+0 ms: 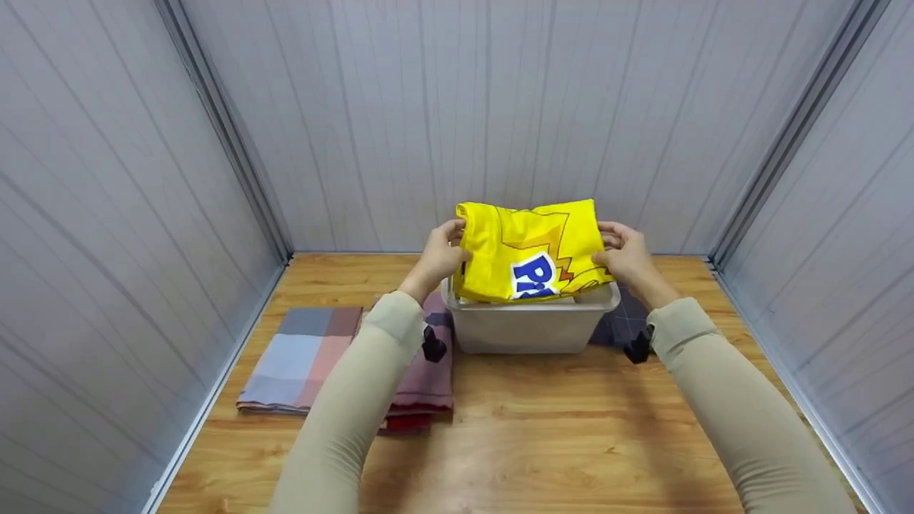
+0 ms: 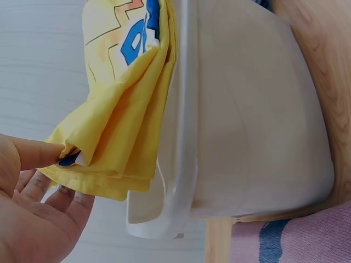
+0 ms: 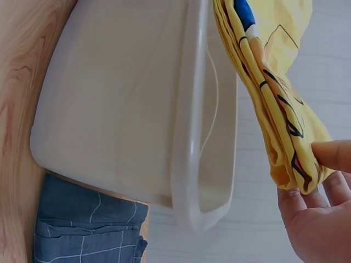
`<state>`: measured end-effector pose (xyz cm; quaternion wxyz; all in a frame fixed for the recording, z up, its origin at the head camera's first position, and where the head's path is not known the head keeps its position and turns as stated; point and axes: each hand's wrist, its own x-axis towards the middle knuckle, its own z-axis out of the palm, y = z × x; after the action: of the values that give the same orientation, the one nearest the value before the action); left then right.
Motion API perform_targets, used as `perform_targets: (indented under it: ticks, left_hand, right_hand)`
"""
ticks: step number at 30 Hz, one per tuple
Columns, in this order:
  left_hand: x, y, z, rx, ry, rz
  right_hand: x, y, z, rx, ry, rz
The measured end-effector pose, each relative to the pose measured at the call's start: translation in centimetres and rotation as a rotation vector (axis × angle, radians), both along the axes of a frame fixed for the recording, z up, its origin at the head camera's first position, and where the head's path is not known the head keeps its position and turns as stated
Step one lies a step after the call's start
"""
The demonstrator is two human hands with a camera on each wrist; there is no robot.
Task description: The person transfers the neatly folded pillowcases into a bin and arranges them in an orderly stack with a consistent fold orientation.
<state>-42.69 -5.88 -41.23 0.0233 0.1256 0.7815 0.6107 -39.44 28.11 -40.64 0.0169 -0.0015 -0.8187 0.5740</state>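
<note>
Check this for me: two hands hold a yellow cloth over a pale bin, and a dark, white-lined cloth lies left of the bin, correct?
Not quite: the dark, white-lined cloth lies right of the pale bin, not left, as the head view shows. The left hand and right hand do hold the yellow cloth over the bin.

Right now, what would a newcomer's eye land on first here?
Probably the bright, blue-lettered yellow cloth, held by the left hand and right hand over the white bin. Then the checked cloth, folded flat on the wooden surface to the bin's left, and the dark cloth to its right.
</note>
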Motion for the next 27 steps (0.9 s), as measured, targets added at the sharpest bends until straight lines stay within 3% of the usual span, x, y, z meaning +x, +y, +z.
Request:
perform_targets:
  ticks: [19, 27]
  left_hand:
    - [0.0, 0.3, -2.3, -0.047, 0.039, -0.016]
    - [0.0, 0.1, -2.5, -0.130, -0.068, 0.028]
  right_hand:
    - [0.0, 0.1, -2.8, 0.072, -0.010, 0.006]
    - [-0.2, 0.2, -3.2, 0.112, -0.070, 0.011]
